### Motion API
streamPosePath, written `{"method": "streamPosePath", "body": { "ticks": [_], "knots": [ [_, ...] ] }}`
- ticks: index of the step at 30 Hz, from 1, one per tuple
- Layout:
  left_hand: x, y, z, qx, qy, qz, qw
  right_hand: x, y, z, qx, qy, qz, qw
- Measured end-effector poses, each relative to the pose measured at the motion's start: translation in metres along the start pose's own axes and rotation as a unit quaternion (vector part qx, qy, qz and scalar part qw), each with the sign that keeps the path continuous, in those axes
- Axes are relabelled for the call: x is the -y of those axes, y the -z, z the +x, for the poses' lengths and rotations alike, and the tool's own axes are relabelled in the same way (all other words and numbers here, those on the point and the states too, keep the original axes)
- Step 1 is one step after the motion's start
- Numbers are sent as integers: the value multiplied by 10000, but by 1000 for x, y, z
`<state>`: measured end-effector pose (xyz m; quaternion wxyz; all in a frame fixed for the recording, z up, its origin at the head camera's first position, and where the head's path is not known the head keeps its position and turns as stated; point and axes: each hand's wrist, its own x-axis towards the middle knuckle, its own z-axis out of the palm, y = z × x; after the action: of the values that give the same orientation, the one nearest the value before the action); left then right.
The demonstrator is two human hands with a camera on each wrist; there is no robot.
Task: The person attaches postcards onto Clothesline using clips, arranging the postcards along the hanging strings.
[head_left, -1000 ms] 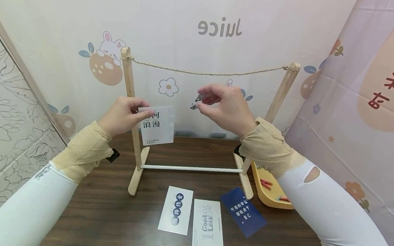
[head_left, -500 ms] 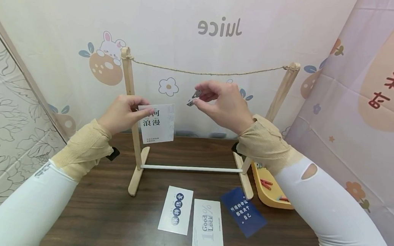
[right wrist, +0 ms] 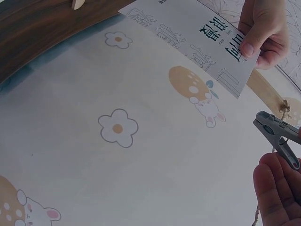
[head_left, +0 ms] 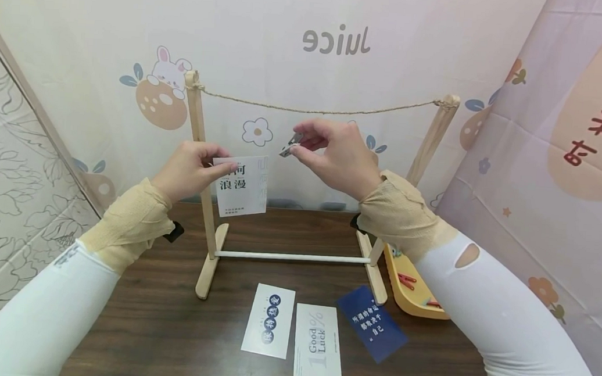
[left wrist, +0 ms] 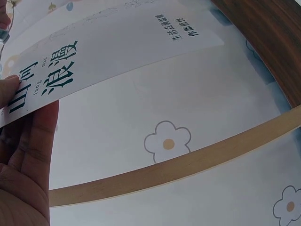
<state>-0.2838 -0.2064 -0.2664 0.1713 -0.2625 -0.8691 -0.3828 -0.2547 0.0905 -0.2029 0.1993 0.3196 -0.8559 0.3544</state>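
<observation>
- Left fingers (head_left: 213,148) pinch the card (head_left: 245,196) near the surface's (head_left: 166,318) far edge; hold it still.
- Right fingers (head_left: 312,126) pinch the clip (right wrist: 277,143); I'd aim it squarely.

The card (head_left: 248,199) in my left hand (head_left: 187,171) looks like smooth, matt white paper; the grey clothespin (right wrist: 276,139) in my right hand (head_left: 339,161) looks like smooth, hard plastic with a faint sheen. The rope (head_left: 317,112) is rough, fibrous twine, tied to posts (head_left: 197,119) of pale, unglossy wood. My wrist wraps (head_left: 133,226) are crinkled cloth, my sleeves (head_left: 35,309) smooth fabric. The tabletop (head_left: 160,324) shows dark wood grain with a soft gloss, and the yellow tray (head_left: 398,285) looks like smooth plastic.
</observation>
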Motion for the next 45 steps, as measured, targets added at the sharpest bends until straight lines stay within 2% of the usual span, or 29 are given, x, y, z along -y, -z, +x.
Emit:
{"method": "streamPosePath", "body": {
  "ticks": [6, 17, 33, 45],
  "knots": [
    [-4, 2, 2, -68, -112, -46, 9999, 1, -1, 7, -14, 124, 56, 9999],
    [-4, 5, 8, -60, -87, 77, 9999, 6, -5, 16, -172, 281, 178, 9993],
    [-11, 13, 13, -32, 12, 39, 10000, 12, -3, 30, -224, 169, 288, 9992],
    [-15, 19, 18, -57, 2, 212, 9998, 13, -6, 36, -353, 189, 351, 9986]
  ]
}}
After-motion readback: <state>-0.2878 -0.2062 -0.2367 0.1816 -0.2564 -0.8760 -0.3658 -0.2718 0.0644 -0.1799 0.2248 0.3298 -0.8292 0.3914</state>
